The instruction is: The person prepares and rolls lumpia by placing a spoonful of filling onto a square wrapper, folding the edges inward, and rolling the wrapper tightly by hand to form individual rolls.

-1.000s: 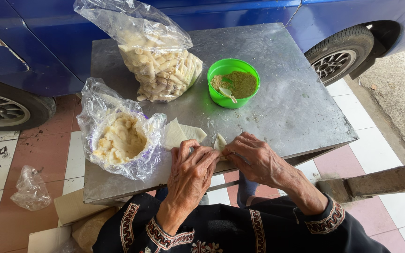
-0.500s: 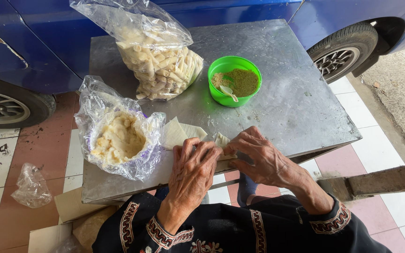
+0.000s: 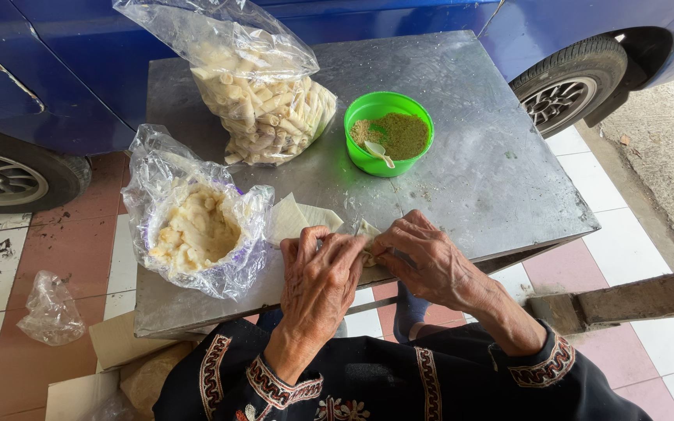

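Both grips pinch a small pale wrapper point(image 3: 367, 236) at the surface's near edge: left hand point(image 3: 320, 274) and right hand point(image 3: 423, 257) meet over it, its long axis hidden. Loose wrappers point(image 3: 299, 219) lie just left; beyond them, a green bowl point(image 3: 388, 132) of crumbly filling.

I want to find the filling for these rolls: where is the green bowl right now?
In the head view the green bowl sits on the metal table, right of the clear bag of rolled pieces and beyond the right hand.
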